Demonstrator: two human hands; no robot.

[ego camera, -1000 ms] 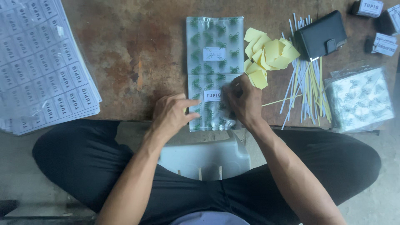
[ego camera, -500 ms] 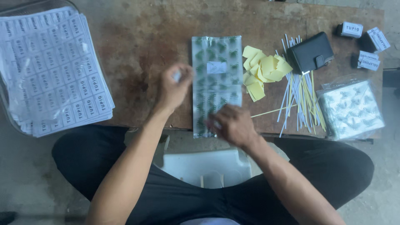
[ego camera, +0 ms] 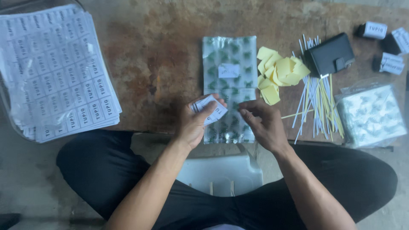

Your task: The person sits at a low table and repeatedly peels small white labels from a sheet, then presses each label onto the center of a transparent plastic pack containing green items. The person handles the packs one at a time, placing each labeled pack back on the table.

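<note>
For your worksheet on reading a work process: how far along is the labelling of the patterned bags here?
Done: one white label sits on the upper part of the clear patterned bag. In hand: the left hand holds small white stickers, with the right hand beside it, fingers bent, apparently empty. Left: the label sheets look mostly unused, and another bag pack waits.

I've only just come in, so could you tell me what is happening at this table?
A seated person holds a small white label in the left hand, with the right hand close beside it, fingers curled. Both hover over a clear bag with a green leaf print lying flat on the rusty table. Yellow backing slips and thin sticks lie to the right, label sheets to the left.
</note>
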